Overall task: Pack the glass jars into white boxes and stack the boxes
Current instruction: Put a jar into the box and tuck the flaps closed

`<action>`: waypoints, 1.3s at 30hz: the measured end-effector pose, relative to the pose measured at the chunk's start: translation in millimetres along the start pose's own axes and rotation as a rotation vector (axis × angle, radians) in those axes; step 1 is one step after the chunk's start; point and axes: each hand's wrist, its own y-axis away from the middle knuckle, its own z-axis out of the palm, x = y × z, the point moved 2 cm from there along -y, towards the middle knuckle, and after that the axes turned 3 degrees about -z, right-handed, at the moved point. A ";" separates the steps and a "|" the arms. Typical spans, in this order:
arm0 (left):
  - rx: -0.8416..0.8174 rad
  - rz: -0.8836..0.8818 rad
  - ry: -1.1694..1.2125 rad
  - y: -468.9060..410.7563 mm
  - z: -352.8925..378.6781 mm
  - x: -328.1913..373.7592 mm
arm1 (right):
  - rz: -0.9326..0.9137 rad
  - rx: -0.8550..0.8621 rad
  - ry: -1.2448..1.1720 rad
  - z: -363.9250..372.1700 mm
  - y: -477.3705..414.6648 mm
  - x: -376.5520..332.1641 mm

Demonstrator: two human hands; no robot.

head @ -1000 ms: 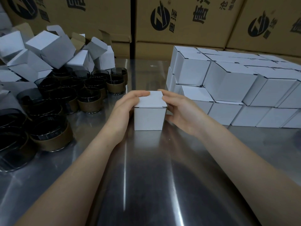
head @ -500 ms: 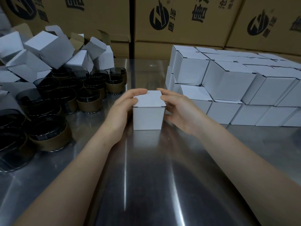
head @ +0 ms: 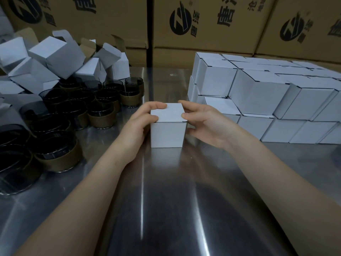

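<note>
Head view: a small white box (head: 167, 133) of matte card, cube-shaped with its lid closed flat, stands upright near the middle of the worktop (head: 166, 209); the left hand (head: 136, 126) grips its left side, fingers (head: 156, 105) curled over the top edge; the right hand (head: 208, 126) holds the right side, fingertips pinching the lid's edge, thumb against the wall. Left of the box, round jars (head: 99, 111) of dark smoky glass stand crowded together, each with a brown band round its lower part; behind them lies a tumbled heap (head: 55, 52) of white boxes, some with flaps open. To the right, a stack (head: 258, 97) of closed white boxes sits in two layers, sides touching. The worktop is brushed steel, glossy, streaked with reflections; brown cartons (head: 212, 24) printed with black logos wall the back.
</note>
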 end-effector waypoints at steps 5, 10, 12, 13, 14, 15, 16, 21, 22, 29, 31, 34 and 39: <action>0.002 0.013 -0.039 0.3 0.8 -0.8 | 0.005 0.102 0.075 3.8 0.4 -1.5; 0.038 0.049 -0.026 -0.1 3.0 -2.0 | -0.185 0.231 0.557 14.4 7.4 -5.8; 0.057 0.059 -0.006 -1.6 3.6 -1.9 | -0.316 0.203 0.765 20.2 11.6 -9.1; 0.064 0.061 0.008 -2.0 3.8 -1.6 | -0.350 0.171 0.831 22.9 13.6 -10.5; 0.070 0.066 0.019 -2.3 4.1 -1.2 | -0.374 0.138 0.901 25.3 15.0 -11.7; 0.079 0.071 0.025 -2.2 4.2 -0.8 | -0.390 0.110 0.986 27.7 16.1 -12.9; 0.089 0.075 0.028 -2.2 3.9 -0.9 | -0.402 0.086 1.085 30.1 16.5 -13.6; 0.118 0.054 -0.011 -2.0 1.8 -1.9 | -0.359 -0.046 1.612 41.4 15.8 -8.4; 0.120 0.053 -0.018 -2.2 1.5 -2.4 | -0.358 -0.040 1.658 42.2 15.1 -7.3; 0.188 0.053 -0.073 1.6 2.0 -2.8 | -0.394 -0.025 1.714 46.0 13.3 -12.6; 0.243 0.061 -0.080 2.0 1.4 -1.0 | -0.408 -0.027 1.709 46.4 11.8 -18.6; 0.328 0.074 -0.085 4.2 0.6 4.0 | -0.346 -0.021 1.643 49.9 5.1 -26.1; 0.450 0.115 -0.129 3.5 -6.3 2.8 | -0.278 -0.044 1.663 52.0 -8.8 -31.1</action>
